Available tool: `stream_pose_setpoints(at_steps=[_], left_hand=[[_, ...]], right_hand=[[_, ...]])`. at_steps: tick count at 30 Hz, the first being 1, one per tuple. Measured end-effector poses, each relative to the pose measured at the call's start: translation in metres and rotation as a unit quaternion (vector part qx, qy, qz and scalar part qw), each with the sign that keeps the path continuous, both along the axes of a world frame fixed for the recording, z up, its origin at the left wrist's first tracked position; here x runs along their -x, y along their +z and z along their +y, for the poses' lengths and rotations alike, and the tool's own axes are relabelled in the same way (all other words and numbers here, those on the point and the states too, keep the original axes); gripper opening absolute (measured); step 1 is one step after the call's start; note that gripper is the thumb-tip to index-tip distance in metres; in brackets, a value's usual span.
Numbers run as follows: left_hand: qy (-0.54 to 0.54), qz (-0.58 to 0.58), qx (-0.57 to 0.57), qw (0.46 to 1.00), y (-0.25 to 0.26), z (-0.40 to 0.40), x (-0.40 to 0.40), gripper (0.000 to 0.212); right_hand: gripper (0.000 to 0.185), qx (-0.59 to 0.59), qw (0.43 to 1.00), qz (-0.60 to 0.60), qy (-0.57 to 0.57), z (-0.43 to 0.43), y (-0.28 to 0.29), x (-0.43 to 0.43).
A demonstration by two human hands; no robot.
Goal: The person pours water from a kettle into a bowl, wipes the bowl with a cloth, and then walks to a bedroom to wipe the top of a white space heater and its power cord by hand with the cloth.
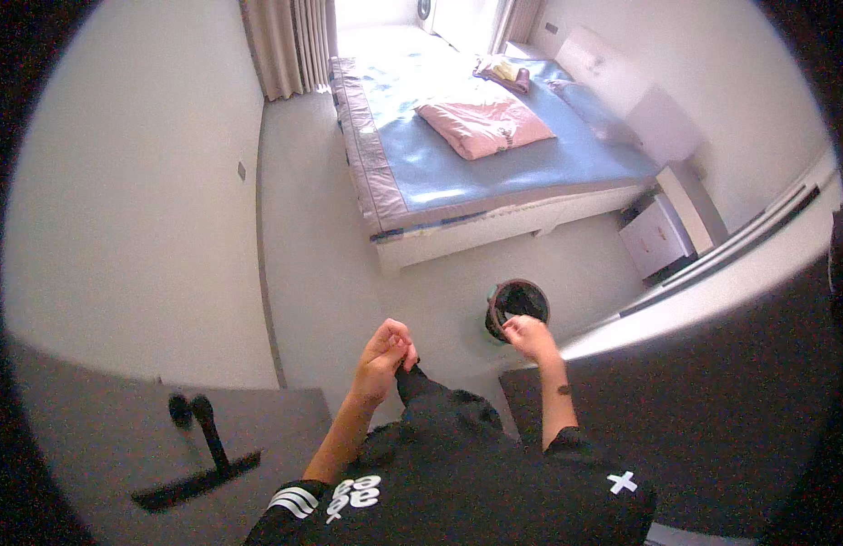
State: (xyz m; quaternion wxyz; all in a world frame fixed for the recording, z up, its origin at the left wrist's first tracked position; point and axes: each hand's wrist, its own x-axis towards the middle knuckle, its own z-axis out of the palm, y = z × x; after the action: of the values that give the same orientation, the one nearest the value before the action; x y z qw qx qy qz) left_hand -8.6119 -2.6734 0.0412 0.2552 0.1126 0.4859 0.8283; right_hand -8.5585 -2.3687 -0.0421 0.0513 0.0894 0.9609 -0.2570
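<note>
Low in front of me, my left hand (387,358) is closed, its fingers pinching the dark fabric of my black T-shirt (421,389), which is drawn out towards it. My right hand (527,334) is bent at the fingers over the near edge of a round waste bin (517,282) with a dark liner. Something small and pale shows by its fingertips; whether the hand holds it cannot be told. The bin stands on the light floor, between me and the bed.
A bed (462,228) with a blue mat carries a folded pink quilt (483,123). At its right stands a nightstand (657,239). A wall (135,205) runs along the left, with a black door handle (213,437) nearer me. Curtains (285,48) hang at the back.
</note>
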Motion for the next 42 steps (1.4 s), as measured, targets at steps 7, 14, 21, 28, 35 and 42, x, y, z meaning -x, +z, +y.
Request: stream_pose_setpoints(at_steps=[7, 14, 21, 28, 35, 42], left_hand=[[0.149, 0.009, 0.126, 0.981, 0.004, -0.041, 0.192, 0.01], [0.373, -0.106, 0.04, 0.921, -0.052, -0.148, 0.33, 0.009], [0.375, -0.087, 0.014, 0.923, -0.105, -0.216, 0.508, 0.005], [0.343, -0.046, 0.118, 0.931, -0.074, -0.269, 0.757, 0.003], [0.152, 0.014, 0.08, 0.985, -0.06, -0.226, 0.972, 0.008], [-0.027, 0.021, 0.09, 0.995, -0.047, -0.155, 1.163, 0.014]], right_hand=[[0.019, -0.009, 0.993, 0.11, -0.029, -0.004, -0.006, 0.256], [0.015, 0.119, 0.886, 0.177, 0.413, -0.235, 0.021, 0.489], [0.017, 0.145, 0.829, 0.116, 0.528, -0.345, 0.043, 0.687], [0.017, 0.18, 0.935, 0.091, 0.292, -0.318, 0.049, 0.871], [0.021, 0.101, 0.987, 0.094, -0.08, -0.174, 0.002, 1.005], [0.025, 0.003, 0.992, 0.01, -0.127, -0.137, -0.059, 1.193]])
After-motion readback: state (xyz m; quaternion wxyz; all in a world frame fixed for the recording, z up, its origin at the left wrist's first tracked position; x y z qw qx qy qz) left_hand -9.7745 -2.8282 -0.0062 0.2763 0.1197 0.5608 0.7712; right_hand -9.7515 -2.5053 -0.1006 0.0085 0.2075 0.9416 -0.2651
